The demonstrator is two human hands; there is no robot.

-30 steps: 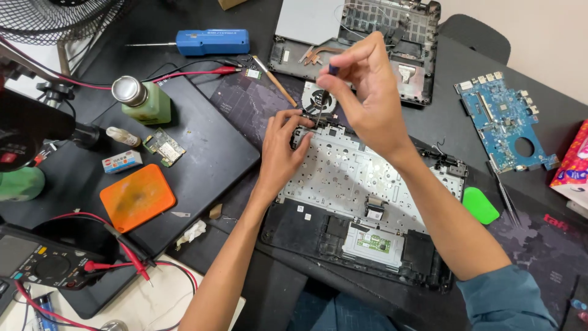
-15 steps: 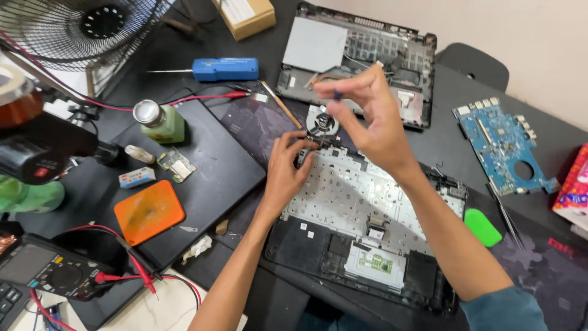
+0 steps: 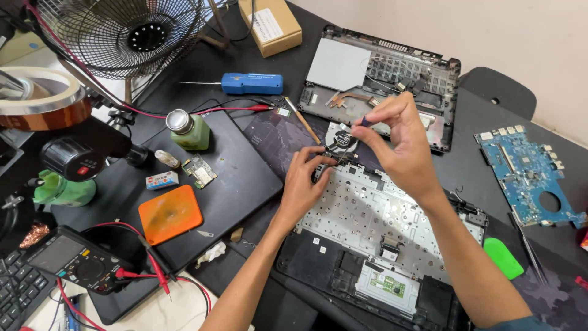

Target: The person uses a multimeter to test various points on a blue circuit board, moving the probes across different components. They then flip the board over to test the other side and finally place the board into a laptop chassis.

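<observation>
A dark worktable carries everything — with the opened laptop base as landmark near its front edge. Behind it lies a second laptop shell; to its right, a blue circuit board and a green pry tool. Left of it sits a black laptop lid, beyond that lid a blue screwdriver, a cardboard box and a wire-guard fan.

Two hands, one circuit board

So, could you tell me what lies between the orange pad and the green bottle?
In the head view, a small circuit board and a small white label box lie between the orange pad and green bottle.
</observation>
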